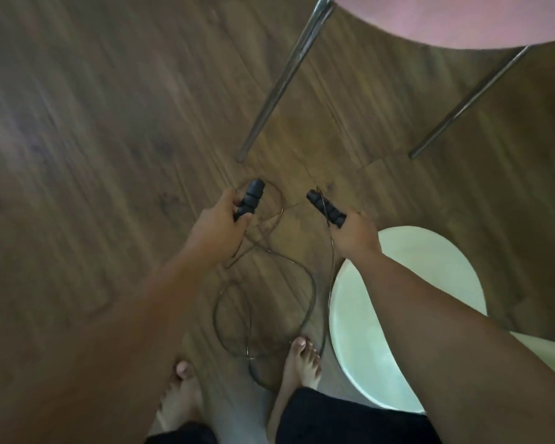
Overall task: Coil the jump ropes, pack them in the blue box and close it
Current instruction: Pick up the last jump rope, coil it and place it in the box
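Note:
I hold one jump rope by its two black ribbed handles above a wooden floor. My left hand [217, 224] grips the left handle [250, 197], which points up and away. My right hand [356, 233] grips the right handle [326, 208], angled toward the upper left. The thin dark cord [305, 277] hangs from both handles and lies in loose, tangled loops on the floor between my hands and my bare feet. No blue box is in view.
A pink seat [462, 17] on chrome legs [282, 81] stands ahead to the right. A pale round stool top [407, 283] sits just under my right forearm. My bare feet [302, 363] stand at the bottom, the cord touching the right one.

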Available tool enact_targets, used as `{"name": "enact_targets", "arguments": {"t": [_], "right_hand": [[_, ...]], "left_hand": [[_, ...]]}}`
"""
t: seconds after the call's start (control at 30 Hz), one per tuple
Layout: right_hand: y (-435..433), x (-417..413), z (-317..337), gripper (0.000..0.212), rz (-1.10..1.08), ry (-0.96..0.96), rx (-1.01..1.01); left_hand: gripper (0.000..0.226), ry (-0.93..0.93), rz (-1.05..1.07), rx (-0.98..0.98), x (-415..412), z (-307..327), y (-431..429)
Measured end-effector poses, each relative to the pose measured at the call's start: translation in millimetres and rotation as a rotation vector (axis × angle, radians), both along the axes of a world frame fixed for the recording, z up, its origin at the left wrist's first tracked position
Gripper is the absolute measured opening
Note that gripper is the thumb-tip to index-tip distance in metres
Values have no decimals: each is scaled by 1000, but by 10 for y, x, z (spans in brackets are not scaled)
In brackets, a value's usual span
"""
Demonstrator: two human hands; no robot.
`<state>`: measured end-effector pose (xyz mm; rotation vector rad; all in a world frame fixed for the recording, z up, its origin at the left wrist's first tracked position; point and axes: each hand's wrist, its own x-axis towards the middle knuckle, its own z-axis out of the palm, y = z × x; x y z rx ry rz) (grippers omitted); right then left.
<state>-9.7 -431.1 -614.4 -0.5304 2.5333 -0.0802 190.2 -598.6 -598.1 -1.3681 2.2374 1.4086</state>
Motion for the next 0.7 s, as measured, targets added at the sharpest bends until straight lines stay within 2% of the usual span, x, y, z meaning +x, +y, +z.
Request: {"name": "enact_targets", "arguments": {"t": [0.13, 0.4, 0.47, 0.6, 0.7], "right_hand": [[-145, 283, 701, 34, -19, -51, -2], [-239, 645, 2285, 44, -143, -215, 89], [-257, 680, 2687, 44, -201, -255, -1], [-343, 819, 3518, 18, -300, -449, -344], [-421, 992, 4221, 13, -369, -554, -577]], "left_hand": [[27, 52, 24, 14, 205, 720, 31], [31, -8, 28, 38, 538, 2216, -109], [31, 20, 52, 43, 557, 2619, -141], [29, 90, 100, 72, 531, 3461, -212], [25, 155, 133, 85, 477, 4142, -285]]}}
